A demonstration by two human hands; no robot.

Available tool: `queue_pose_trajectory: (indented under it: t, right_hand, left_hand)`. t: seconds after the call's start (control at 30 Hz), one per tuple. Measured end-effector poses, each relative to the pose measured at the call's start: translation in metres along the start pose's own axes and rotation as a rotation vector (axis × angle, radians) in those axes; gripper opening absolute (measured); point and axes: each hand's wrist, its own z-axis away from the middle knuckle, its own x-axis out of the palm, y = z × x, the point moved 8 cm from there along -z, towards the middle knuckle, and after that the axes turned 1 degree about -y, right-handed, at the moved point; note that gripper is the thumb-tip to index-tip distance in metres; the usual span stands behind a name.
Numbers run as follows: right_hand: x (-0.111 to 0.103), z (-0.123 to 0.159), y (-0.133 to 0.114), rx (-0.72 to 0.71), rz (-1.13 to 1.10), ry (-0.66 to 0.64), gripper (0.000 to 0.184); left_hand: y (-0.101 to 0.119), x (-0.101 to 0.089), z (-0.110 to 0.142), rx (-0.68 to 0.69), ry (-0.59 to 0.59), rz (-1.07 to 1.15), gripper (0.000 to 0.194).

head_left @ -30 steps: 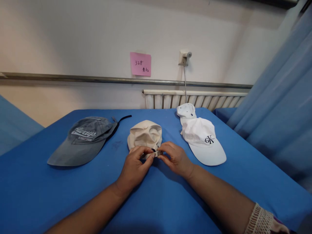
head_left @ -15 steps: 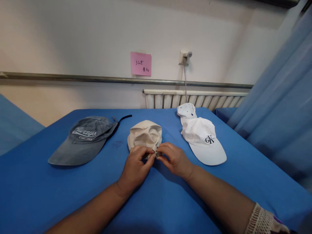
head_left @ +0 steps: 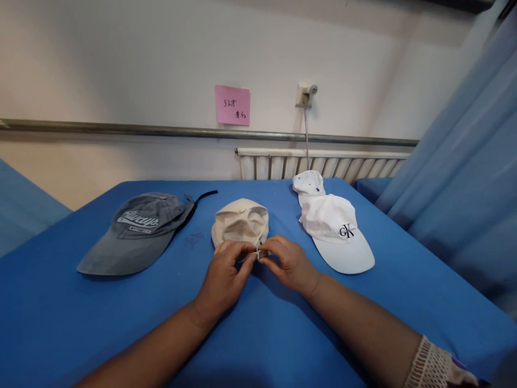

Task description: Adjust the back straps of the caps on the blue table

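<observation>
A beige cap (head_left: 242, 221) lies in the middle of the blue-covered surface, its back strap side toward me. My left hand (head_left: 226, 272) pinches the left part of the cap's strap between thumb and fingers. Close beside it, my right hand (head_left: 288, 264) is closed on the metal buckle (head_left: 263, 253) at the strap's right part. The fingertips almost meet, and they hide most of the strap. How far the strap runs through the buckle I cannot make out.
A grey cap (head_left: 139, 231) with a dangling black strap lies to the left. To the right are a white cap (head_left: 333, 231) with black letters and a smaller white cap (head_left: 309, 185) behind it. A radiator (head_left: 323, 161) and a metal rail (head_left: 169, 129) run along the wall.
Both hands stay at the strap with small finger shifts. The dark loop that stood up at the buckle a second ago no longer shows. The caps have not moved.
</observation>
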Motion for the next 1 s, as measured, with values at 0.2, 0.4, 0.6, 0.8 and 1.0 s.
queue_pose_trajectory:
  t: [0.2,0.4,0.6,0.8,1.0]
  right_hand:
    - [0.001,0.002,0.014,0.164,-0.161,0.056,0.018]
    - [0.016,0.008,0.035,0.402,-0.451,0.102,0.015]
    - [0.024,0.012,0.042,0.486,-0.761,0.174,0.016]
    - [0.023,0.011,0.043,0.506,-0.817,0.205,0.023]
    - [0.017,0.011,0.052,0.566,-0.789,0.296,0.024]
  left_hand:
    - [0.027,-0.005,0.000,0.219,-0.003,-0.206,0.032]
    - [0.034,0.002,-0.004,0.326,-0.036,-0.296,0.028]
    - [0.029,0.002,-0.006,0.277,-0.066,-0.260,0.018]
    - [0.025,0.001,-0.007,0.215,-0.054,-0.183,0.016]
    - [0.015,0.004,-0.008,0.178,-0.070,-0.162,0.017]
